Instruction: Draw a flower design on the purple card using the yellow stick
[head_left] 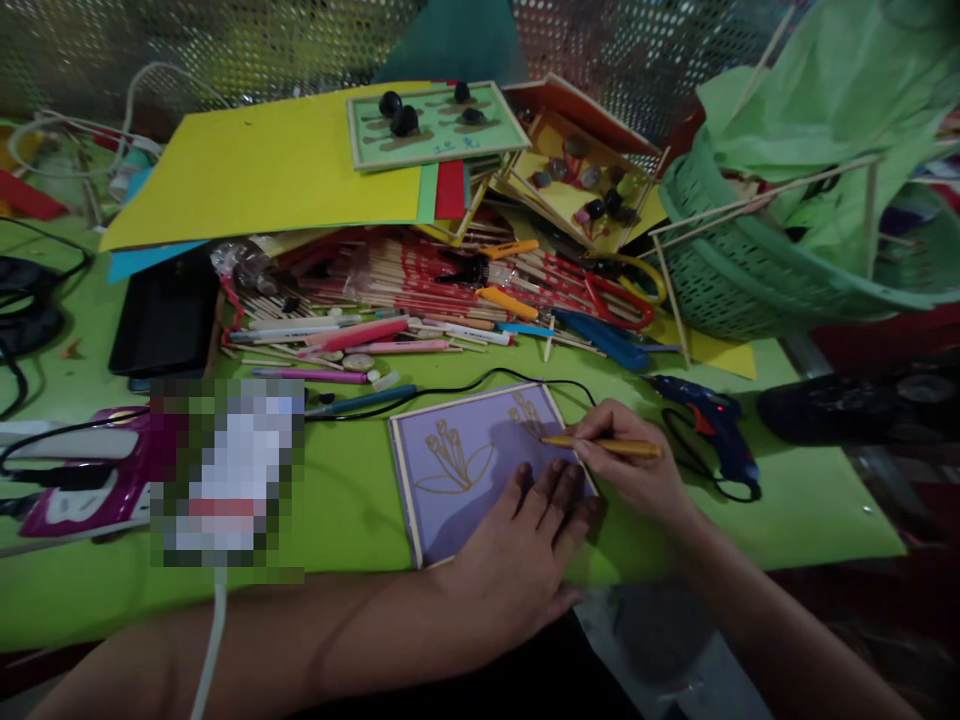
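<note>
A purple card (427,520) framed with thin wooden sticks lies on the green tabletop. Brown-gold flowers with two leaves are drawn on its left half, and a second cluster of flowers stands at its upper right. My right hand (634,465) grips a golden-yellow marker pen (626,447), its tip at the stems of the right cluster. Flat on the lower right part of the card rests my left hand (536,525), fingers spread, covering that corner.
A hot glue gun (709,425) with its cord lies to the right. Behind are sticks, pens (360,335), scissors (619,300), yellow card sheets (285,165), a finished green framed picture (439,125) and a green basket (720,260). A phone (169,315) and a power strip (112,470) sit left.
</note>
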